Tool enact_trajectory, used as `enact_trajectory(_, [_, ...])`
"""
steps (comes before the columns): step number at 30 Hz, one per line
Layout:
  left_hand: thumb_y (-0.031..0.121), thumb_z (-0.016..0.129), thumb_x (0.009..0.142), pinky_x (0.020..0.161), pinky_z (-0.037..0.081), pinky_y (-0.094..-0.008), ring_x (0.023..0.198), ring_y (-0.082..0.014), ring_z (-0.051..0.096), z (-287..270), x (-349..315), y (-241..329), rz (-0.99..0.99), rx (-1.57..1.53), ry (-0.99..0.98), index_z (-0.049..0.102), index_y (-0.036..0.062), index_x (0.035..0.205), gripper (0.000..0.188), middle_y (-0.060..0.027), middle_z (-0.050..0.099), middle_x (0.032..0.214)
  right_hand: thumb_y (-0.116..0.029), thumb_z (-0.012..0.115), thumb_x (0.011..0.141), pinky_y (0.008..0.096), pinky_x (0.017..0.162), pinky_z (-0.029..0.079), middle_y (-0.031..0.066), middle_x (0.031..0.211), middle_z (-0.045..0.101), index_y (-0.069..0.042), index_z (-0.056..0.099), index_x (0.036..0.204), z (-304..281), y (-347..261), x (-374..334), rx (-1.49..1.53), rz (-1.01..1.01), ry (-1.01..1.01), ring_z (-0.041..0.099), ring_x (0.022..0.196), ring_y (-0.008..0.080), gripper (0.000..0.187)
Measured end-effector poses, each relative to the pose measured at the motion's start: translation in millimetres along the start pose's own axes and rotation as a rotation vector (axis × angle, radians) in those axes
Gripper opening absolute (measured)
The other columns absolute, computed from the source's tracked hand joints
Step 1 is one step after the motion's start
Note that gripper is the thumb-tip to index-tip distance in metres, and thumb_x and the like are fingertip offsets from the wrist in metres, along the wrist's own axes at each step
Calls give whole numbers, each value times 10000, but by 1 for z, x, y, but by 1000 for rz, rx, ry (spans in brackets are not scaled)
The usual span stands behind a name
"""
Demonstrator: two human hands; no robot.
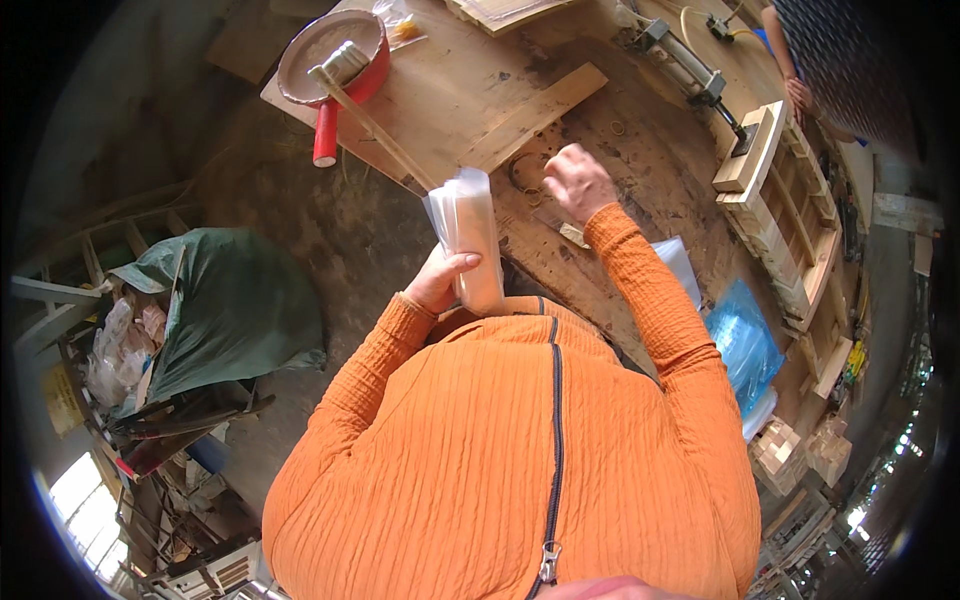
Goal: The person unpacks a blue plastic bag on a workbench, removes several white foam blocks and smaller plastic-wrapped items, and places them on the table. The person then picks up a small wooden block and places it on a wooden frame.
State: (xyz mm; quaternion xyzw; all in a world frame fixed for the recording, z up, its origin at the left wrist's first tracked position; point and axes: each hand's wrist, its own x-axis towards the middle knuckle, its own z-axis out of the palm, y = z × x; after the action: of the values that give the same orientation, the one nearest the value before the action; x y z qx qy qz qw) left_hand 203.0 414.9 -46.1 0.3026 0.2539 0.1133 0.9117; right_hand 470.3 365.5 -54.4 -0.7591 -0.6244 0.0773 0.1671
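Note:
My left hand is closed round a bundle of clear plastic bags, held upright just in front of my body with the thumb across its near face. The loose upper edges of the plastic fan out. My right hand is over the workbench, away from the bundle, its fingers curled in and slightly blurred. Whether anything lies inside those fingers is hidden. Close to its fingertips, a dark ring rests on the stained bench top.
A red-handled pan holding a brush-like tool stands at the far left on a board. Blue plastic lies right of my arm. Further right are a wooden frame and a metal clamp cylinder. Another person's hand shows beyond.

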Motion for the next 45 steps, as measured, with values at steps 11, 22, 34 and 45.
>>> enact_trajectory(11, [227, 713, 719, 832, 522, -431, 1007, -291, 599, 26, 6, 1, -28, -101, -60, 430, 30, 1226, 613, -160, 568, 1143, -171, 641, 832, 332, 629, 472, 85, 743, 588, -33, 569, 825, -33, -35, -29, 703, 206, -118, 575, 671, 191, 155])
enact_trajectory(22, [302, 723, 695, 787, 535, -431, 939, -277, 600, 87, 76, 4, -238, 9, -380, 425, 41, 1227, 663, -126, 581, 1037, -72, 587, 854, 258, 660, 484, 56, 800, 619, -32, 575, 908, -65, -15, -112, 803, 257, 164, 582, 736, 84, 69])
enact_trajectory(34, [122, 752, 680, 829, 489, -327, 924, -185, 607, 113, 112, 33, -288, 764, -679, 541, -8, 1141, 523, -94, 633, 1011, -580, 379, 905, 474, 938, 441, -28, 604, 383, 40, 475, 1225, -126, 9, -205, 2670, 259, 318, 472, 604, 109, 704])
enact_trajectory(45, [245, 662, 766, 685, 517, -337, 752, -212, 655, 123, 142, -14, 5, 1280, -488, 604, -20, 1014, 368, -154, 670, 833, -487, 586, 856, 284, 542, 492, 68, 711, 578, 49, 583, 1082, -132, -44, -149, 1082, 414, -157, 575, 580, 136, 582])
